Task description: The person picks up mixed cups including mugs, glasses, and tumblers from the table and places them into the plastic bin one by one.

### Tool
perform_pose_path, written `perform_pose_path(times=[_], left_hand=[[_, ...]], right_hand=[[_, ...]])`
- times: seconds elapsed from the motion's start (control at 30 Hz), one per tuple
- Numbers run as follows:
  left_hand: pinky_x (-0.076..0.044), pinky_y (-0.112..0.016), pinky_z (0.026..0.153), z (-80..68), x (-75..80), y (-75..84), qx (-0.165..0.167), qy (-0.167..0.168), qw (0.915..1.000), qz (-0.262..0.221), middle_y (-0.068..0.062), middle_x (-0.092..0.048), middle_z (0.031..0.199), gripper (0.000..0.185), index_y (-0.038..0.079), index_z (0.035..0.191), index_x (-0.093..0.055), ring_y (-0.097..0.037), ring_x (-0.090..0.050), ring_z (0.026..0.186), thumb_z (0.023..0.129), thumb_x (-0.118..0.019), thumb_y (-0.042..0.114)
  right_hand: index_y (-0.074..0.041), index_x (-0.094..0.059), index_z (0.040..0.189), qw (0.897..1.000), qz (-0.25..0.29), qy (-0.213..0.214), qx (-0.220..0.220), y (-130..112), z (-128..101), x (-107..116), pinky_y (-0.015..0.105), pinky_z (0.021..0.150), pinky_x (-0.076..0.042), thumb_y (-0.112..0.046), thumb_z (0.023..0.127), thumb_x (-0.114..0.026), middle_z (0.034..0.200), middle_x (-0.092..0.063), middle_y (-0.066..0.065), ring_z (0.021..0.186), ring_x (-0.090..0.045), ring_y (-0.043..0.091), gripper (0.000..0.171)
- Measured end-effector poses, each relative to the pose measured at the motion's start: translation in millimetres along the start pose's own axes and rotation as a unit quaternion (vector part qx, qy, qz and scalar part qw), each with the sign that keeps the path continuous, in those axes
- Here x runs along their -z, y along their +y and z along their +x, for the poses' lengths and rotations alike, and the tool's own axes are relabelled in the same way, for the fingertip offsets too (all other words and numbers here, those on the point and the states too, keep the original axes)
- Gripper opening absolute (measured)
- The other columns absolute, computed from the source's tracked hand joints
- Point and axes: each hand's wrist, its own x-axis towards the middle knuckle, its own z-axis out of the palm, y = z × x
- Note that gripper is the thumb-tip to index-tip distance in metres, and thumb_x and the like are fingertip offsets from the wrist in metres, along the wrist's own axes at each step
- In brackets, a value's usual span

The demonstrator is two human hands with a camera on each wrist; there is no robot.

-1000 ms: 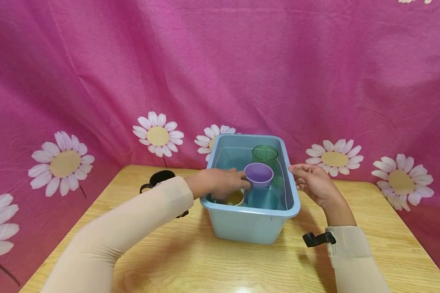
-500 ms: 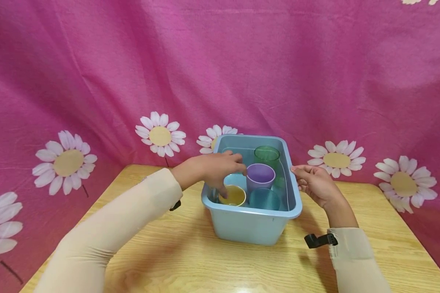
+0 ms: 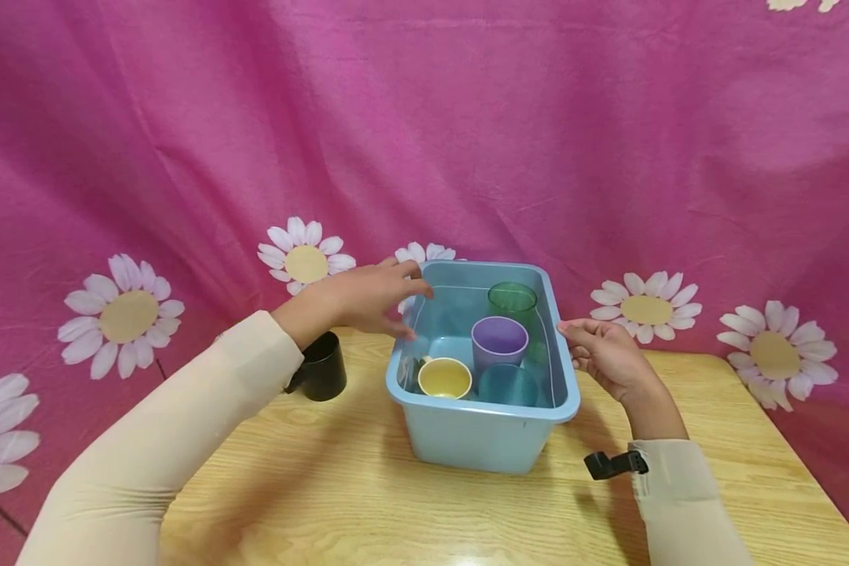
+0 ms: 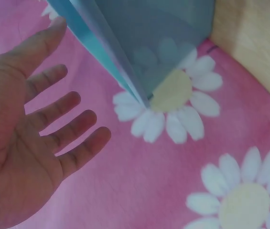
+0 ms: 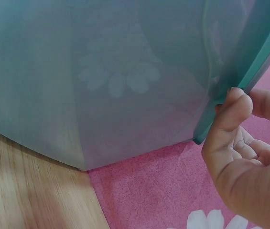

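A light blue plastic tub (image 3: pixel 477 436) stands on the wooden table. Inside it are a yellow cup (image 3: pixel 444 379) at the near left, a purple cup (image 3: pixel 499 341) in the middle, a teal tumbler (image 3: pixel 508 385) at the near right and a green clear tumbler (image 3: pixel 512 299) behind. My left hand (image 3: pixel 368 299) hovers over the tub's left rim, fingers spread and holding nothing; the left wrist view shows its bare palm. With thumb and fingers, my right hand (image 3: pixel 604 354) pinches the tub's right rim (image 5: pixel 264 52).
To the left of the tub a black mug (image 3: pixel 324 369) stands on the table (image 3: pixel 368 503), partly hidden by my left forearm. A pink cloth (image 3: pixel 467 141) with white daisies hangs behind and along both sides.
My left hand has come up from the yellow cup inside the tub and moved left to the rim, uncovering the cups. The right hand keeps its place.
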Motion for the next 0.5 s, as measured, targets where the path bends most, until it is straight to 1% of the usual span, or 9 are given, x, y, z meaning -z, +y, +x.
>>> perform_pose_path(times=[0.13,0.3,0.4,0.5], left_hand=[[-0.052,-0.041,0.095,-13.7,0.7,-14.4,0.016,0.015,0.9998,-0.003,-0.007,-0.052,0.135,0.060,0.019,0.141,-0.059,-0.027,-0.048,0.120,0.089,-0.079,0.040],[-0.049,-0.044,0.099,-28.7,1.0,-30.4,0.046,0.022,0.9987,0.003,-0.007,-0.051,0.134,0.060,0.019,0.142,-0.058,-0.028,-0.050,0.120,0.090,-0.077,0.040],[-0.048,-0.047,0.102,-35.4,-1.1,-40.0,0.052,0.029,0.9982,0.006,-0.011,-0.052,0.133,0.060,0.014,0.142,-0.058,-0.031,-0.052,0.121,0.090,-0.078,0.038],[-0.046,-0.050,0.105,-40.7,-6.8,-50.6,0.051,0.030,0.9982,0.007,-0.015,-0.052,0.134,0.062,0.009,0.143,-0.056,-0.035,-0.052,0.125,0.091,-0.077,0.035]], right_hand=[[-0.008,-0.071,0.102,1.000,-0.007,0.002,-0.002,0.3,0.5,0.0,0.023,0.064,-0.054,-0.022,0.101,-0.065,0.084,-0.071,-0.001,0.071,-0.064,0.011,0.015],[-0.008,-0.071,0.102,1.000,-0.007,0.003,-0.003,0.4,0.9,0.0,0.022,0.064,-0.054,-0.022,0.102,-0.065,0.084,-0.071,-0.001,0.071,-0.064,0.011,0.015],[-0.009,-0.071,0.101,1.000,-0.003,0.005,-0.003,0.4,0.7,-0.2,0.022,0.063,-0.054,-0.021,0.102,-0.065,0.084,-0.071,-0.001,0.071,-0.064,0.010,0.014],[-0.009,-0.071,0.100,1.000,-0.003,0.006,-0.004,0.2,0.4,0.0,0.022,0.063,-0.054,-0.021,0.102,-0.065,0.084,-0.071,-0.001,0.071,-0.064,0.010,0.014]])
